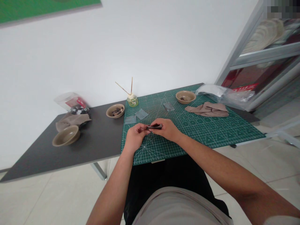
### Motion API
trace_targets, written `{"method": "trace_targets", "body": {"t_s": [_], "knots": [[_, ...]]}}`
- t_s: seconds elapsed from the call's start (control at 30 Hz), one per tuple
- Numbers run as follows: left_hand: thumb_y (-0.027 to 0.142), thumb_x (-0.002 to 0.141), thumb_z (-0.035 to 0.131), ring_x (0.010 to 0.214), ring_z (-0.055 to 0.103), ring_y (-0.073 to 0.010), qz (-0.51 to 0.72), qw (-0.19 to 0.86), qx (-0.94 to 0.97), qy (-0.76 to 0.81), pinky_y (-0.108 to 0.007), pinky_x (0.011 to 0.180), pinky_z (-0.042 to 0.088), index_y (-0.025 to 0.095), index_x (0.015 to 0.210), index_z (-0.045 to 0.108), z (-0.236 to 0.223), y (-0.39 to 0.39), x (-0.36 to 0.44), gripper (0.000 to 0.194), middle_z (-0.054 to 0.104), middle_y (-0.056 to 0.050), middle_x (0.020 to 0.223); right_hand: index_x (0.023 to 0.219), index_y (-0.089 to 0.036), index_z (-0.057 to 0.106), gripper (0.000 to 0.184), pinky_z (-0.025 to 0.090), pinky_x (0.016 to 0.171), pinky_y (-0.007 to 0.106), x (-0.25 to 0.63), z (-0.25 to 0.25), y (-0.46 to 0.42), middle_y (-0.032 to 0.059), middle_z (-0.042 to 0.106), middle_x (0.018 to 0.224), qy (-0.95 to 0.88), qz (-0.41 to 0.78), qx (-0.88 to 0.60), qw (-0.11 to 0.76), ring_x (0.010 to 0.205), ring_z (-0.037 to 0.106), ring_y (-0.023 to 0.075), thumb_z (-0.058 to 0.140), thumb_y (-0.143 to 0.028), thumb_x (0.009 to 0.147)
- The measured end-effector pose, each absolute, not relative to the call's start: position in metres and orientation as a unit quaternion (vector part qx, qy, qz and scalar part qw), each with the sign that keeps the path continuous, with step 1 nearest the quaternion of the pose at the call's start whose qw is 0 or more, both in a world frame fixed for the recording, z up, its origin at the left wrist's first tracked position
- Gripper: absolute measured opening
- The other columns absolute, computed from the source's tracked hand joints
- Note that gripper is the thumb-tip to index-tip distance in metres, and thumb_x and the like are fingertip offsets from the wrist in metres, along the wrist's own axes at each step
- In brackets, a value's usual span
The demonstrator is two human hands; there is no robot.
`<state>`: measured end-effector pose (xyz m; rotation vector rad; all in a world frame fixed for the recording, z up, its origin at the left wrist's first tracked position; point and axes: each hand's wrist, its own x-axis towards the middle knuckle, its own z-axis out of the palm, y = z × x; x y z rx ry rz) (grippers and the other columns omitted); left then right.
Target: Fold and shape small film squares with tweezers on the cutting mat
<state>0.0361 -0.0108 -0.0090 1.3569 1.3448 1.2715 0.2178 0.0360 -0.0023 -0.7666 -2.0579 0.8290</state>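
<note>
Over the near part of the green cutting mat (197,125), both hands meet at a small, thin, dark piece (156,127) that looks folded or like a little open pouch; its exact kind is unclear. My right hand (167,128) pinches it between thumb and fingers. At its left end, the fingertips of my left hand (136,136) are closed on it, partly hiding it. Just beyond my left hand lie two small clear plastic bags, one nearer (130,119) and one farther (142,114). Another clear packet (168,106) lies beyond my right hand.
A bowl of small dark and brown pieces (115,111) stands left of a diffuser bottle with two sticks (132,100). Another bowl (186,97) is at back right, near a brown cloth (208,110) and plastic wrapping (222,95). Far left are a bowl (66,136) and cloth (72,120).
</note>
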Motion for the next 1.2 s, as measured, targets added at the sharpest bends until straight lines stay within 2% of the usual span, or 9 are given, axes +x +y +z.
{"method": "trace_targets", "body": {"t_s": [0.47, 0.67, 0.9, 1.2], "knots": [[0.02, 0.065, 0.073, 0.067, 0.06, -0.0137, 0.494, 0.408, 0.548, 0.538, -0.026, 0.067, 0.046, 0.019, 0.08, 0.071, -0.0134, -0.0103, 0.0337, 0.015, 0.069, 0.002, 0.072, 0.085, -0.021, 0.072, 0.009, 0.046, 0.071, 0.026, 0.2175, -0.0027, 0.0351, 0.0003, 0.071, 0.082, -0.81, 0.311, -0.308, 0.391, 0.076, 0.065, 0.0145, 0.073, -0.029, 0.081], [0.02, 0.064, 0.072, 0.065, 0.058, -0.0132, 0.497, 0.382, 0.55, 0.552, -0.026, 0.066, 0.045, 0.019, 0.075, 0.068, -0.0096, -0.0115, 0.0359, 0.011, 0.066, 0.003, 0.068, 0.089, -0.021, 0.072, 0.011, 0.045, 0.071, 0.026, 0.2168, -0.0009, 0.0356, 0.0007, 0.071, 0.084, -0.81, 0.318, -0.315, 0.379, 0.077, 0.064, 0.015, 0.071, -0.029, 0.082], [0.018, 0.064, 0.07, 0.071, 0.063, -0.015, 0.515, 0.369, 0.537, 0.557, -0.028, 0.071, 0.048, 0.02, 0.081, 0.069, -0.006, -0.0139, 0.0406, 0.017, 0.07, 0.002, 0.075, 0.078, -0.019, 0.071, 0.016, 0.04, 0.065, 0.024, 0.218, -0.0017, 0.0383, -0.0014, 0.067, 0.071, -0.81, 0.325, -0.327, 0.362, 0.067, 0.059, 0.0126, 0.069, -0.033, 0.084], [0.021, 0.062, 0.072, 0.063, 0.056, -0.0126, 0.494, 0.403, 0.543, 0.548, -0.025, 0.063, 0.044, 0.019, 0.075, 0.067, -0.011, -0.0104, 0.037, 0.014, 0.064, 0.004, 0.066, 0.086, -0.021, 0.072, 0.008, 0.045, 0.073, 0.027, 0.2181, -0.0023, 0.0364, 0.0017, 0.07, 0.083, -0.828, 0.295, -0.273, 0.391, 0.078, 0.063, 0.015, 0.067, -0.027, 0.087]]}}
